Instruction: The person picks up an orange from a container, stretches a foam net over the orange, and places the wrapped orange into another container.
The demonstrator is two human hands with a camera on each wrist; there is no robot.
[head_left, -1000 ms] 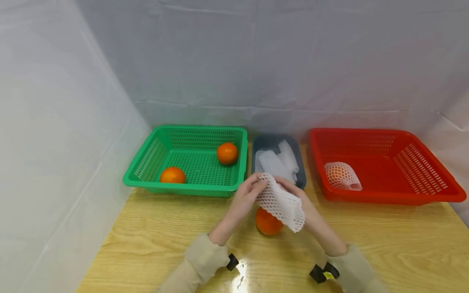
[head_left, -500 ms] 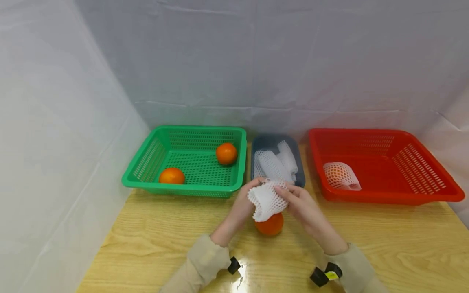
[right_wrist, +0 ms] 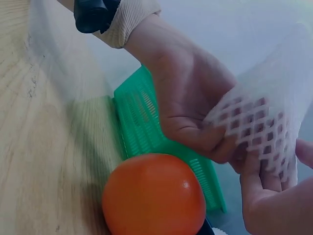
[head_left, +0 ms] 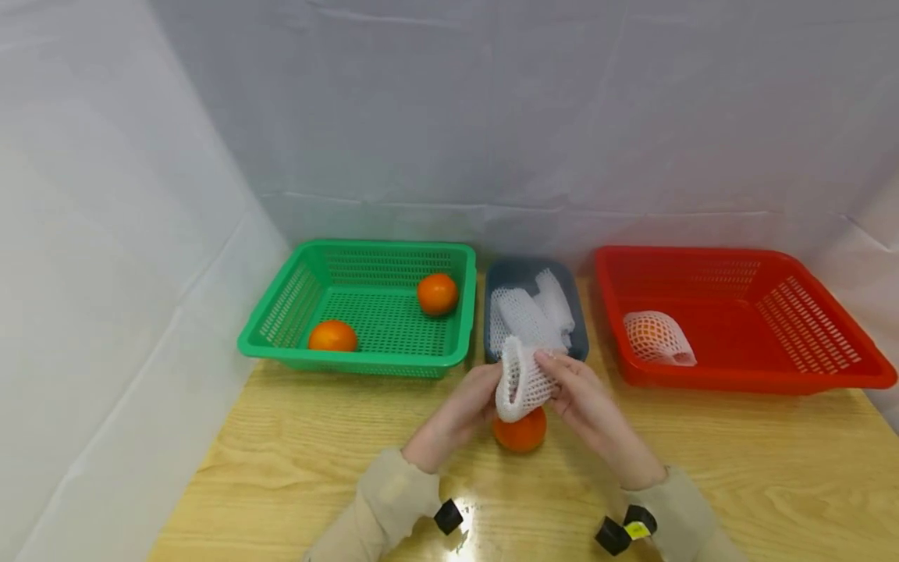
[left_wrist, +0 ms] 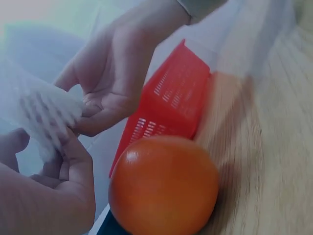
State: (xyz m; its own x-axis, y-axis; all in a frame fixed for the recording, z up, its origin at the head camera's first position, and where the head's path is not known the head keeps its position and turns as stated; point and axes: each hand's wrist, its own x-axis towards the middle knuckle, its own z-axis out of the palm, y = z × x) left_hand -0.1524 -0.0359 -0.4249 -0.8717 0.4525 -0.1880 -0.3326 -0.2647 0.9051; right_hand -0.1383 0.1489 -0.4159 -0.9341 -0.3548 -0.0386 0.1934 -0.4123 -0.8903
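Both hands hold a white foam fruit net (head_left: pixel 527 382) above the table, close over an orange (head_left: pixel 520 432). My left hand (head_left: pixel 467 407) grips the net from the left, its fingertips partly hidden behind the mesh. On the other side my right hand (head_left: pixel 588 402) pinches it, thumb on top. The net's mouth gapes toward the left in the head view. In the right wrist view, the left hand's fingers (right_wrist: pixel 215 142) show under the diamond mesh. The bare orange (left_wrist: pixel 164 186) sits on the wood just below the hands, touched by neither.
A green basket (head_left: pixel 365 361) with two oranges stands at back left. In the middle, a dark blue tray (head_left: pixel 579 332) holds more foam nets (head_left: pixel 527 316). At back right a red basket (head_left: pixel 744 380) contains a netted orange (head_left: pixel 656 337). White sheeting (head_left: pixel 449 117) rises behind.
The net has been turned: its loose end hung to the lower right, then lower left, and now its mouth gapes leftward. The right hand's thumb has come on top. The orange beneath stays put.
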